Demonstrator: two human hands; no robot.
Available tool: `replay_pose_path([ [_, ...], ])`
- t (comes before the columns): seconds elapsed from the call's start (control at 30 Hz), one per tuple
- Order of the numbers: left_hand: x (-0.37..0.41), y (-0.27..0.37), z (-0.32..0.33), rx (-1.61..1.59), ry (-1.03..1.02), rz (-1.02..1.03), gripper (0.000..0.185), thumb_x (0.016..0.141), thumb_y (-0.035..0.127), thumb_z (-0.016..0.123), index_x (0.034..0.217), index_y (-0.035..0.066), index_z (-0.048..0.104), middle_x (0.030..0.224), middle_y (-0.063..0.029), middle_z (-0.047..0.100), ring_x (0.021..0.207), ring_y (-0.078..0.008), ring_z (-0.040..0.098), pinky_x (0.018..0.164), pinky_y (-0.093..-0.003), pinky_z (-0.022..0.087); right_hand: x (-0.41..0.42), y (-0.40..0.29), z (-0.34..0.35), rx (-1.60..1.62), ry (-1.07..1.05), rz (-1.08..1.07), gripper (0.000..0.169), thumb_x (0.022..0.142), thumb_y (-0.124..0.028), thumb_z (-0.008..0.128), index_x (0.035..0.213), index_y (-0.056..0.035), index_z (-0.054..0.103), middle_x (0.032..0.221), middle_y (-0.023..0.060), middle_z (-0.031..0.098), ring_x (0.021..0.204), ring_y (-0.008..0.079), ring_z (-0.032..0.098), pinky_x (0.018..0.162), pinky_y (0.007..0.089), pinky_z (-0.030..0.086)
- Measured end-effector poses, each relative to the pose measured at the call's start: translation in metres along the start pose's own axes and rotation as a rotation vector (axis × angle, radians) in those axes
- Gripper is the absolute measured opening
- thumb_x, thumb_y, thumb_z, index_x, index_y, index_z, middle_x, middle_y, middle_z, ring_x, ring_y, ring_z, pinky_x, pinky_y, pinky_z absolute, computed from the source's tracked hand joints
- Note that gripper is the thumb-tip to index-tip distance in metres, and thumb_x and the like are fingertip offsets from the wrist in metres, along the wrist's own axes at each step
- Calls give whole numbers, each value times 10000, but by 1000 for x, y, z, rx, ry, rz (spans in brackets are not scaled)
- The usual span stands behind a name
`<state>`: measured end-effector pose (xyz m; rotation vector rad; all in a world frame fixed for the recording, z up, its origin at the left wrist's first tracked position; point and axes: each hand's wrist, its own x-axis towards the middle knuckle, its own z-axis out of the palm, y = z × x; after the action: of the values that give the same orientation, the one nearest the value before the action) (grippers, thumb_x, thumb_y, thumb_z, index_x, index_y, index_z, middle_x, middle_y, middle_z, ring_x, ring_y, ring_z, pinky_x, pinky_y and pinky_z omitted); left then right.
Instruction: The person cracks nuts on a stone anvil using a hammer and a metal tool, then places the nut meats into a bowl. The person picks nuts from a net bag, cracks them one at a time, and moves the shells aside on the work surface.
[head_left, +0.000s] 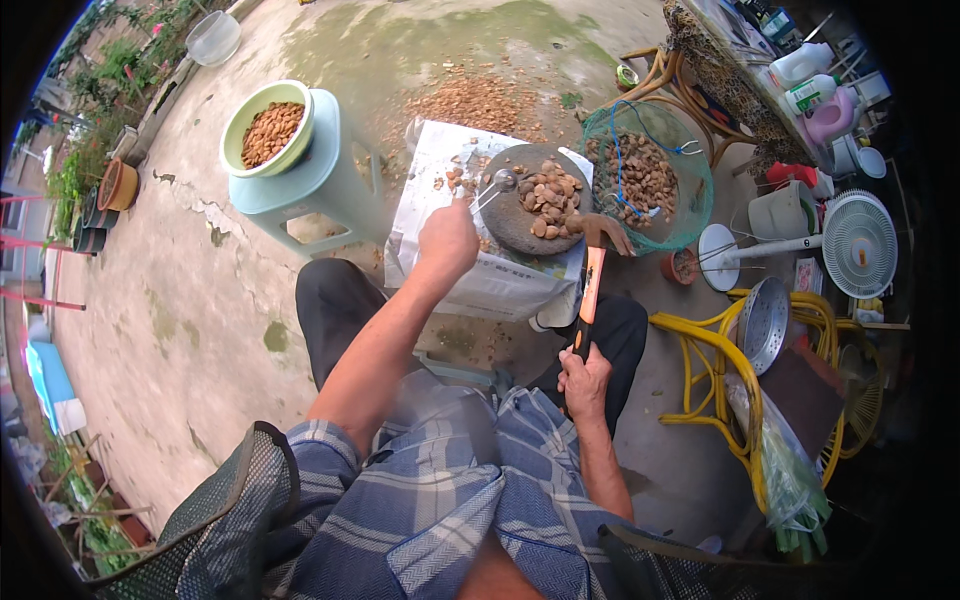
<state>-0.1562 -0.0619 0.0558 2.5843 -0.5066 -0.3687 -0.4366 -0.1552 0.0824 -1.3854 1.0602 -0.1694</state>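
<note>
My left hand (448, 238) is closed around a metal wire-handled tool (505, 181) with a rounded end. That end sits over the left part of a round, dark stone slab (501, 225). Brown fruit pits (553, 191), probably apricot, are heaped on the slab's right side. In my right hand (587, 381) is a claw hammer (591, 281) with an orange and black handle, its head by the slab's right edge. Beneath the slab is a white printed sheet (420, 214) bearing writing, and pit fragments (455, 180) lie on it beside the tool.
Left, a blue plastic stool (279, 199) carries a pale green bowl (227, 154) of brown kernels (271, 133). Shell pieces (472, 101) cover the ground beyond the sheet. Right are a green net bag (694, 199) of pits, a white fan (859, 244) and a yellow chair frame (705, 337).
</note>
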Motion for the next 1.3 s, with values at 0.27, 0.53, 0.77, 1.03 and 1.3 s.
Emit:
replay_pose_path([
  [0.27, 9, 38, 2, -8, -89, 59, 172, 820, 27, 532, 902, -57, 657, 938, -279, 678, 940, -437, 664, 830, -503, 521, 0, 2, 2, 53, -3, 20, 64, 856, -81, 581, 844, -39, 535, 639, -10, 468, 440, 71, 434, 400, 243, 385],
  [0.53, -5, -21, 21, -87, -22, 24, 256, 877, 170, 514, 895, -34, 669, 903, -294, 658, 889, -459, 639, 811, -518, 495, -1, 1, 0, 62, 13, 22, 68, 856, -85, 582, 858, -31, 541, 641, -9, 478, 444, 72, 447, 404, 248, 396],
  [0.77, 2, -29, 15, -258, 7, -23, 253, 889, 175, 523, 869, -44, 651, 885, -282, 654, 894, -457, 626, 811, -513, 486, 1, 7, -4, 20, 11, 16, 91, 861, -102, 587, 871, -16, 560, 645, -5, 494, 453, 71, 466, 413, 245, 402],
  [1.03, 1, -16, 22, 17, -144, -37, 198, 859, 88, 533, 896, -34, 684, 974, -268, 675, 938, -431, 658, 796, -505, 524, 4, -49, 4, 13, 4, -192, 89, 864, -83, 605, 881, -3, 569, 626, -8, 504, 477, 61, 467, 439, 232, 391],
  [1.3, -1, -1, 4, 77, -237, -38, 198, 830, 45, 542, 919, -50, 690, 979, -271, 677, 944, -435, 661, 803, -497, 531, 14, -97, 22, 48, 25, -547, 114, 844, -75, 647, 899, 3, 585, 665, 35, 582, 555, 91, 543, 534, 266, 446],
])
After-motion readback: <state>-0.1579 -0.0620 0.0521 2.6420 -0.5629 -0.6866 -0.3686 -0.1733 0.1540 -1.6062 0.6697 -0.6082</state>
